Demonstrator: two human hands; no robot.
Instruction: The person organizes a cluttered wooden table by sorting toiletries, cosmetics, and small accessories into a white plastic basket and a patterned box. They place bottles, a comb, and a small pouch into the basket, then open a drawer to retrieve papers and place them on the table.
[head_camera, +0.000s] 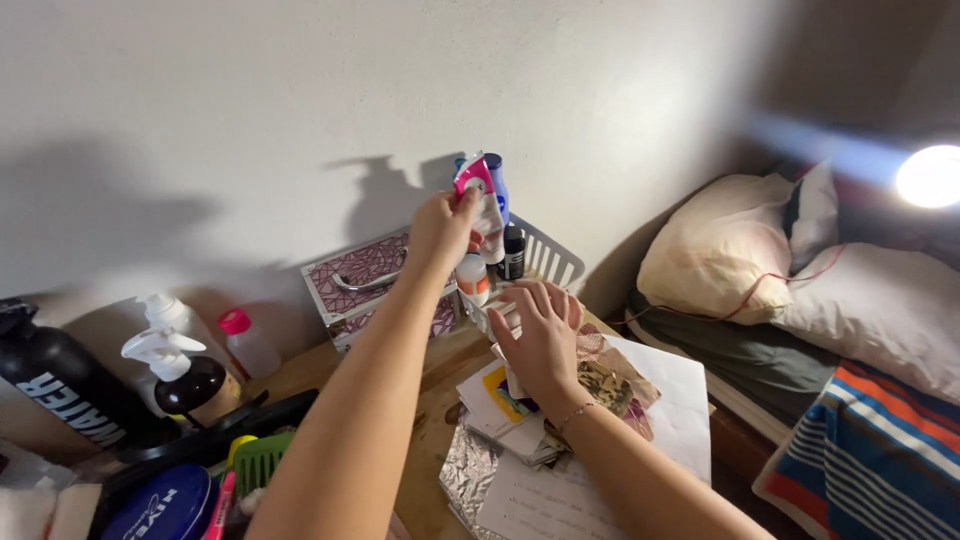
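My left hand is raised over a white plastic basket and grips a white tube with a pink end. Behind the tube stands a blue bottle, with a small black bottle and a white bottle with an orange band in the basket. My right hand lies flat, fingers spread, on the basket's near edge and on a stack of papers and cards.
A patterned metal case sits left of the basket. At the left stand a black bottle, spray bottles, a green comb and a blue tin. A bed with pillows and a striped blanket is right.
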